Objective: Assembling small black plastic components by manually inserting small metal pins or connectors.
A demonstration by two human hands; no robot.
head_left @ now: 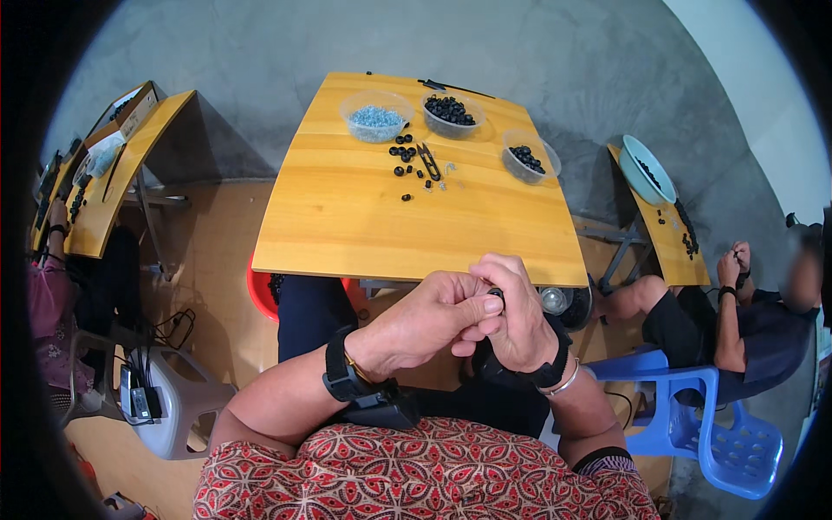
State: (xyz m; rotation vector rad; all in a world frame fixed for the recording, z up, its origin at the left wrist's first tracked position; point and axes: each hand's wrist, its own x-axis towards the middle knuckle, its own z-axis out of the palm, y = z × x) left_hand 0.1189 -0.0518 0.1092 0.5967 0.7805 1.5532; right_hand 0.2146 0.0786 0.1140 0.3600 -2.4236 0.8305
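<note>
Just past the near edge of the yellow wooden table, my two hands meet over my lap. A small round black bead (pixel 496 293) shows between the fingertips. My left hand (pixel 425 316) pinches it, the thumb lying along it. The fingers of my right hand (pixel 520 325) are curled closed around the same bead from the other side. Whether a cord passes through the bead is hidden. On the table (pixel 347 217), black thread snips (pixel 428 162) lie beside several loose black beads (pixel 402 152) and a few small clear bits (pixel 435 185).
Clear tubs hold pale blue beads (pixel 378 120), black beads (pixel 451 111) and more black beads (pixel 527 158). A red basin (pixel 260 290) sits below the table. Other people work at side tables, left and right. A grey stool (pixel 178 416) and a blue chair (pixel 737 442) flank me.
</note>
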